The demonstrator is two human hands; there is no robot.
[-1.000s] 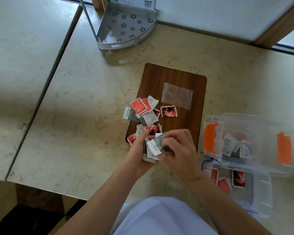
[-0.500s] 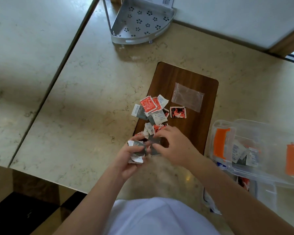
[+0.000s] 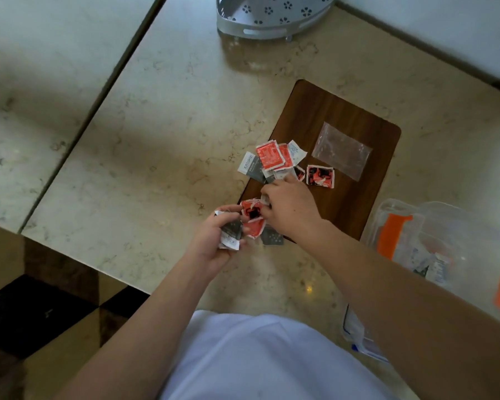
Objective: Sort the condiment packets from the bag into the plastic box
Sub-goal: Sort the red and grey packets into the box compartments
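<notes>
A pile of red, grey and white condiment packets (image 3: 272, 158) lies on the left part of a brown wooden board (image 3: 344, 116). My left hand (image 3: 214, 243) holds a small stack of grey and white packets (image 3: 231, 230) just off the board's near-left corner. My right hand (image 3: 290, 209) reaches into the pile, its fingers on a packet and its thumb by a red-and-black packet (image 3: 251, 212). An empty clear bag (image 3: 341, 150) lies on the board. The clear plastic box (image 3: 445, 243) with orange latches sits at the right and holds some packets.
A grey perforated corner rack (image 3: 272, 15) stands at the back of the marble counter (image 3: 156, 140). A single red-and-black packet (image 3: 319, 176) lies apart on the board. The counter's front edge drops to a dark floor at the lower left.
My right hand has left my left hand and reached farther forward into the pile. My left hand keeps its stack. The view has shifted, putting the box farther right.
</notes>
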